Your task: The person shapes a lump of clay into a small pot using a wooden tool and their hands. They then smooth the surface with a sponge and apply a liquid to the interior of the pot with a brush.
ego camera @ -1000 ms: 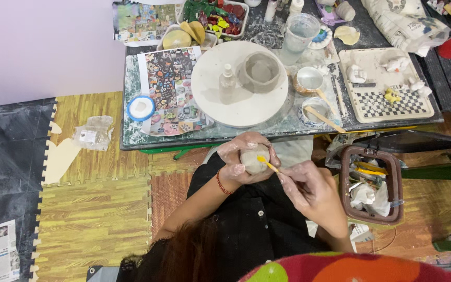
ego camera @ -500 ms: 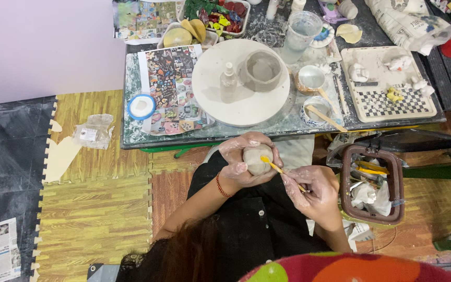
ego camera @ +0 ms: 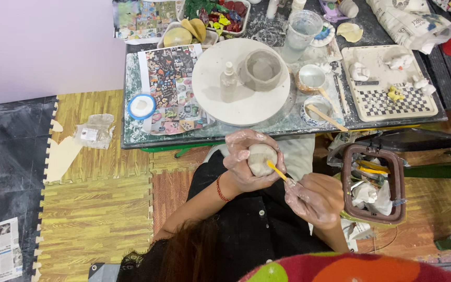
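Observation:
My left hand (ego camera: 246, 164), smeared with clay and wearing a red bracelet, cups a small rounded lump of grey clay (ego camera: 261, 158) above my lap, just below the table's front edge. A thin yellow modelling tool (ego camera: 276, 171) is pinched in my right hand (ego camera: 314, 199), and its tip touches the lump's right side. On the table above, a white round turntable (ego camera: 230, 96) carries a rough grey clay bowl (ego camera: 261, 69) and a small bottle (ego camera: 229, 79).
The glass-topped table (ego camera: 131, 138) holds a picture sheet (ego camera: 170, 86), a blue-rimmed lid (ego camera: 141, 106), two small bowls with wooden sticks (ego camera: 319, 107), a clear cup (ego camera: 301, 31) and a checkered board (ego camera: 392, 102). A brown basket (ego camera: 372, 183) stands at my right. Foam mats (ego camera: 90, 209) cover the floor.
My right hand has shifted slightly down and right, drawing the yellow tool along the side of the clay lump. The left hand keeps its hold on the lump.

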